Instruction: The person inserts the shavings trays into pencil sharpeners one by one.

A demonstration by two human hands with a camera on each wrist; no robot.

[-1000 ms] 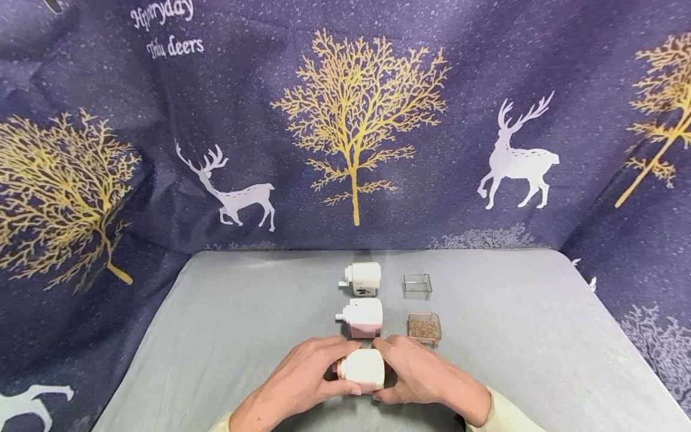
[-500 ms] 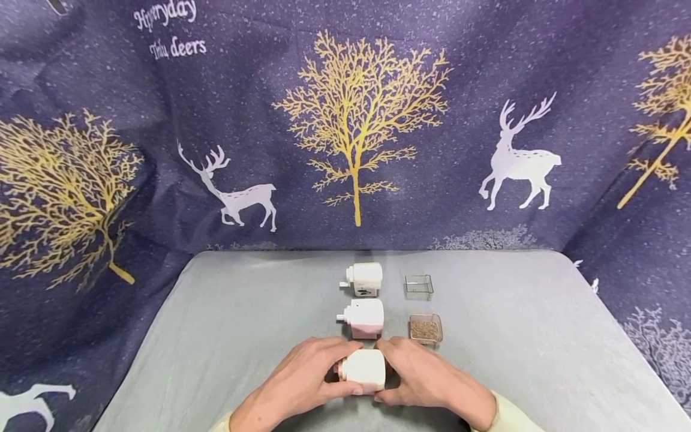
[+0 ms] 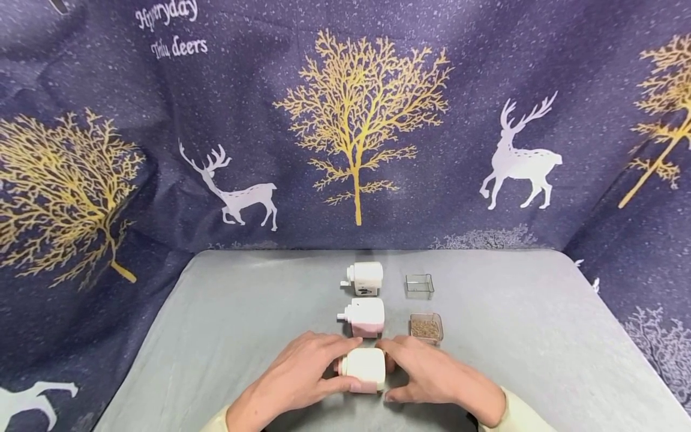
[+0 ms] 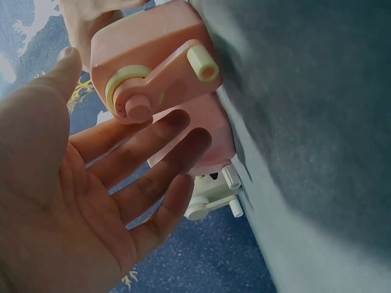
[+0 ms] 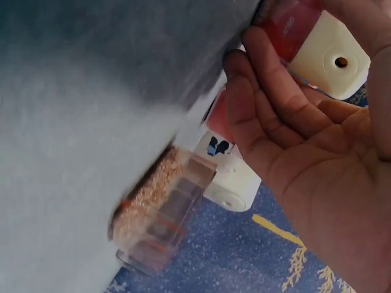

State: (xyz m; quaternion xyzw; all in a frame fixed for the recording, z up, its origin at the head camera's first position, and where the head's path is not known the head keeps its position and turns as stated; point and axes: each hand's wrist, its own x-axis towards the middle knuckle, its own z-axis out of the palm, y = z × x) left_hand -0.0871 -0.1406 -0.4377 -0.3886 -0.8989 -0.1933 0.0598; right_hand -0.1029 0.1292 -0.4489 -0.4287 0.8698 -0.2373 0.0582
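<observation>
Between my two hands stands the nearest crank pencil sharpener [image 3: 364, 366], cream on top and pink below. My left hand [image 3: 302, 372] is beside its crank side, thumb at the front corner and index finger at the back. In the left wrist view those fingers [image 4: 165, 159] are spread and loosely straight beneath the pink crank [image 4: 174, 76]. On the other side, my right hand [image 3: 426, 372] has its fingers at the back corner and its thumb apart from the body. The right wrist view shows its relaxed fingers [image 5: 281, 97] beside the sharpener's dark red see-through drawer [image 5: 290, 27].
Behind stand a white-and-pink sharpener [image 3: 367, 317] and a white sharpener [image 3: 367, 278], cranks to the left. To their right lie a see-through drawer [image 3: 426, 336] of shavings and a bare one [image 3: 419, 294] on the grey table [image 3: 243, 312]. A deer-print cloth [image 3: 405, 198] hangs behind.
My right thumb has come away from the front of the nearest sharpener, and the hand has shifted slightly right. The left hand and the sharpeners stay nearly in place.
</observation>
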